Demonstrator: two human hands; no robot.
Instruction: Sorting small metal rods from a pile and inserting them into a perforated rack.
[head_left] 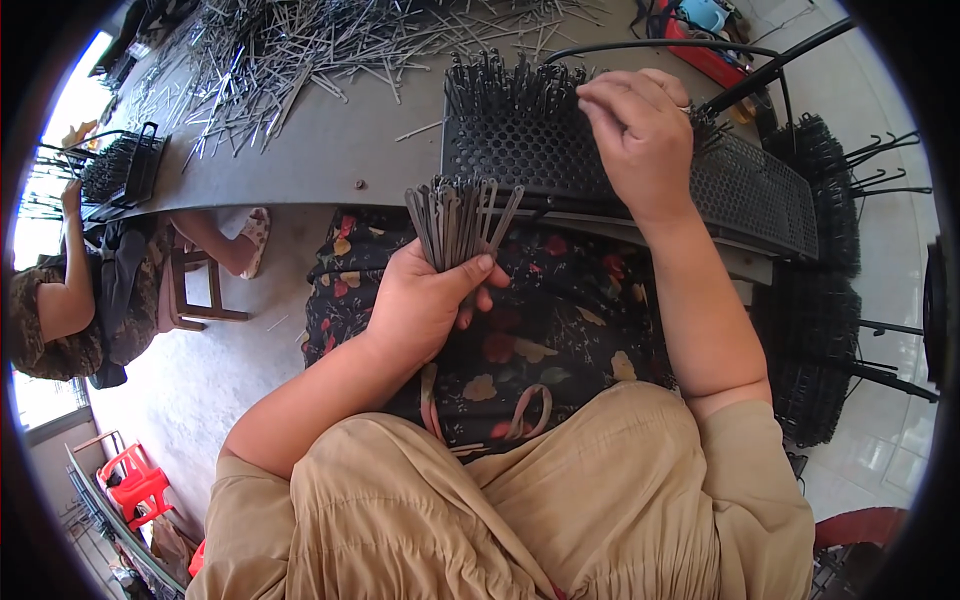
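As the left hand (410, 300) clasps metal strips (455, 228) tightly, the right hand (645, 140) curls half-closed, contents unclear. Lengthwise, the strips point toward the table (290, 178).

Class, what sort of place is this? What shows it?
Probably a small workshop: a heap of thin metal strips on the table, a perforated black rack packed with metal pieces, and another person at a similar rack.
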